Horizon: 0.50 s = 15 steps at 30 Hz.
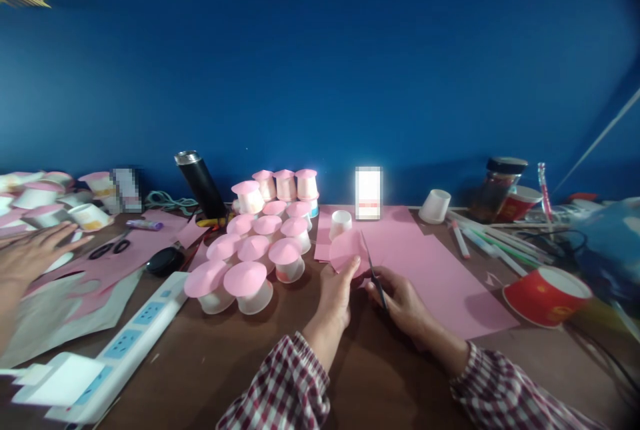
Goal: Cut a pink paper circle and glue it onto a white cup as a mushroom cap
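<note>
My left hand (337,290) pinches a round piece of pink paper (345,250) by its lower edge, thumb on top. In my right hand (400,300) is a pair of scissors (374,270), its blades pointing up and away at the paper's right edge. Whether the blades are parted I cannot tell. Behind the paper disc stands an upturned white paper cup (341,223). Large pink sheets (395,243) lie flat beneath and to the right. To the left of my hands several paper cups with pink cone tops (247,280) stand in rows.
At far left another person's hand (40,253) reaches over the table near more cups. A white power strip (135,343), black flask (200,183) and black mouse (165,261) lie left. Right are a red paper bowl (543,300), a white cup (435,206) and markers (460,240).
</note>
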Tool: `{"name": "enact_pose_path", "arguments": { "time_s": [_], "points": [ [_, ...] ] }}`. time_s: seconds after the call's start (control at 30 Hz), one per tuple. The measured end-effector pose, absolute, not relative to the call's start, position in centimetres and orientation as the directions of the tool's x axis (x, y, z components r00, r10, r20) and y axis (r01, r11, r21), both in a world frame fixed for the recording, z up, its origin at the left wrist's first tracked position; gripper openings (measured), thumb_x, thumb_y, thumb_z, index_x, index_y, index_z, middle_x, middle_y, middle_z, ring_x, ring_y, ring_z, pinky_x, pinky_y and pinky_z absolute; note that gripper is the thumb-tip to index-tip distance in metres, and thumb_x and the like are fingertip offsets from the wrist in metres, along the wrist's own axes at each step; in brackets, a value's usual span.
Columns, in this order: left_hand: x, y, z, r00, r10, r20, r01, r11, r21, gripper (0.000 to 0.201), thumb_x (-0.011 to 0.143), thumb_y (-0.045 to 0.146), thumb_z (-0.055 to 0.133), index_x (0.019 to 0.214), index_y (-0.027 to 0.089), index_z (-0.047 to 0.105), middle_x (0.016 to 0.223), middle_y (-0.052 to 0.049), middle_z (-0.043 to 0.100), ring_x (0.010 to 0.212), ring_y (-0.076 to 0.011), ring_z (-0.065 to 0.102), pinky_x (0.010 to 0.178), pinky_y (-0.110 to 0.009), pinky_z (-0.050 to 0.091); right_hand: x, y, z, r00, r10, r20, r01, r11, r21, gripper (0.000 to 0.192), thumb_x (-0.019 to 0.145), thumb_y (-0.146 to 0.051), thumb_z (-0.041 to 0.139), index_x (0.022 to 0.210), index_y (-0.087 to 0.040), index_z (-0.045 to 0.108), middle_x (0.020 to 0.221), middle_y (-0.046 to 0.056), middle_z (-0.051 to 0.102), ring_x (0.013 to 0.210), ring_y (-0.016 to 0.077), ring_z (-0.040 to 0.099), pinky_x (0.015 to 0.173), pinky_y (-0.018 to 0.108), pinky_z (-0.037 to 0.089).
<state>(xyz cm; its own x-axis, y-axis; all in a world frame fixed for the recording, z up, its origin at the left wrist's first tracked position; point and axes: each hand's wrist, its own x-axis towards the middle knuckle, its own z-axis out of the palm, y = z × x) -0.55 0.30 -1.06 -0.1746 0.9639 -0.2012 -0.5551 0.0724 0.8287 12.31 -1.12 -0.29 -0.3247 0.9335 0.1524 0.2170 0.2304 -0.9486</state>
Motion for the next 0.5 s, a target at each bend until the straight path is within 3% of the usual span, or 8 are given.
{"name": "enact_pose_path", "arguments": {
  "time_s": [0.3, 0.5],
  "points": [
    [-0.52, 0.29, -0.68, -0.165, 0.963, -0.212, -0.564, 0.084, 0.822, 0.042, 0.062, 0.034, 0.077, 0.092, 0.01, 0.061, 0.083, -0.011, 0.07, 0.068, -0.0187, 0.066, 0.064, -0.031, 0.052, 12.22, -1.09, -0.6, -0.309, 0.945, 0.109, 0.198, 0.176, -0.964, 0.037, 0.083, -0.044, 0.056, 0.105, -0.015, 0.06, 0.074, 0.002, 0.064, 0.06, 0.0135, 0.055, 0.054, 0.023, 0.044],
    [-0.75, 0.31, -0.08, -0.194, 0.955, -0.225, -0.58, 0.074, 0.811, 0.038, 0.061, 0.033, 0.076, 0.088, 0.013, 0.059, 0.072, -0.005, 0.067, 0.061, -0.015, 0.064, 0.056, -0.027, 0.049, 12.71, -0.84, -0.52, -0.253, 0.956, 0.147, 0.231, 0.207, -0.951, 0.038, 0.083, -0.042, 0.058, 0.111, -0.016, 0.058, 0.076, 0.004, 0.066, 0.061, 0.0151, 0.059, 0.054, 0.024, 0.048]
  ]
}}
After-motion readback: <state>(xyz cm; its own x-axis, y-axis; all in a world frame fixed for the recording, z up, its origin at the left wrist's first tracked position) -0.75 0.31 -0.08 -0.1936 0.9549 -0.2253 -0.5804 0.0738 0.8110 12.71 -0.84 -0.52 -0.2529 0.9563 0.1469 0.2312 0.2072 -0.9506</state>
